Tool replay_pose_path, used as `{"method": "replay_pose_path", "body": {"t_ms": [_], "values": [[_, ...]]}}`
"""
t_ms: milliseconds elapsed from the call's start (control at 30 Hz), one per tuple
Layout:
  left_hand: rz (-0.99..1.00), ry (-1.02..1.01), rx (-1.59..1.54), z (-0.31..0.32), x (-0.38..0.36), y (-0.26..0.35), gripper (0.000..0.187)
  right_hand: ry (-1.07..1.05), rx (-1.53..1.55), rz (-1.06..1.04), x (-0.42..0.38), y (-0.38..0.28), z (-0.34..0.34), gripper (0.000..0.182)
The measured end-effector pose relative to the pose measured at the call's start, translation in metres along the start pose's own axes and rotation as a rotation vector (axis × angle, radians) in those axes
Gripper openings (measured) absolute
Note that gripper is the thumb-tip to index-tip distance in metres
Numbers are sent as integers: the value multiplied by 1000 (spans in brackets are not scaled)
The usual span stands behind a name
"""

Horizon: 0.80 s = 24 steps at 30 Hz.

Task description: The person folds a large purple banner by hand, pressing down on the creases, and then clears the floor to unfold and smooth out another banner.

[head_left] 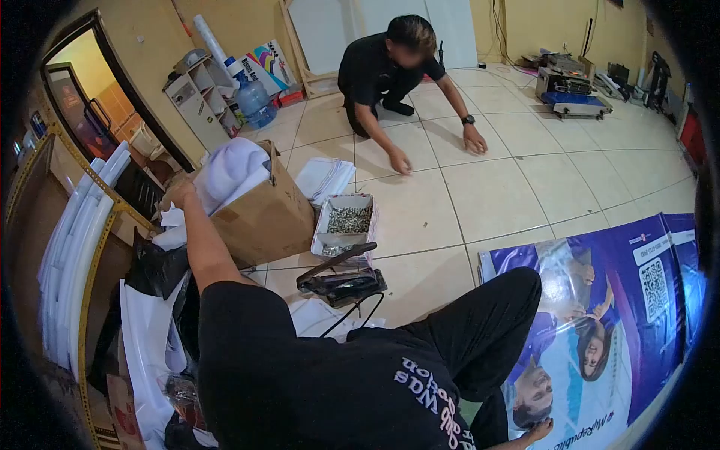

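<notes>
My left hand is stretched out to the upper left, beside an open cardboard box with white material in it. White scraps lie just below this hand; its fingers are too small and unclear to read. At the bottom edge, my right hand touches or rests over a large printed banner on the floor. Its fingers are hard to make out. Between box and banner are a small tray of metal pieces and a black stapler-like tool.
Another person crouches on the tiles ahead, both hands low. White rolls and black plastic crowd the left. A water bottle and shelf stand by the wall. A blue-based machine sits at the back right.
</notes>
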<state>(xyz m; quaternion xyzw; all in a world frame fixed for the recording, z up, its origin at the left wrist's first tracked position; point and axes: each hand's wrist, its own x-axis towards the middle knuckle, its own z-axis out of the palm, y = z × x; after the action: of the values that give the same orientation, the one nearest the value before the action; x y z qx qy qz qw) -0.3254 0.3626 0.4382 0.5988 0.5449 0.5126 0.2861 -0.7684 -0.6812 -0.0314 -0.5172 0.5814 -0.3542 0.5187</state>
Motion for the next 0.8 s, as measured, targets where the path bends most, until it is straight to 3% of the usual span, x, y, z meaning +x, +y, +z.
{"method": "replay_pose_path", "body": {"t_ms": [167,233,267,333,400,433,500,533,600,667,800], "values": [[249,-104,107,-9,-30,5,39,-48,-4,25,19,33,-5,39],[541,-328,63,-5,-48,10,41,-35,-72,-2,18,26,-7,39],[537,-331,66,-4,-61,16,41,20,-41,-82,21,28,-6,38],[723,-394,390,-12,-94,36,40,72,-13,-165,15,23,-9,38],[759,-366,502,-13,-110,38,41,182,-315,-225,16,32,-25,36],[796,-336,609,-10,-114,37,42,185,-320,-228,13,37,-30,36],[755,-361,685,3,-110,34,41,-347,446,-633,4,46,-38,32],[763,-351,736,5,-111,35,38,-341,444,-636,7,44,-37,32],[774,-345,785,11,-110,36,35,161,-91,-98,16,37,-32,32],[878,-294,891,17,-105,31,22,179,-110,-56,18,38,-35,32],[864,-244,818,46,-73,14,22,189,-98,12,16,32,-31,34]]}}
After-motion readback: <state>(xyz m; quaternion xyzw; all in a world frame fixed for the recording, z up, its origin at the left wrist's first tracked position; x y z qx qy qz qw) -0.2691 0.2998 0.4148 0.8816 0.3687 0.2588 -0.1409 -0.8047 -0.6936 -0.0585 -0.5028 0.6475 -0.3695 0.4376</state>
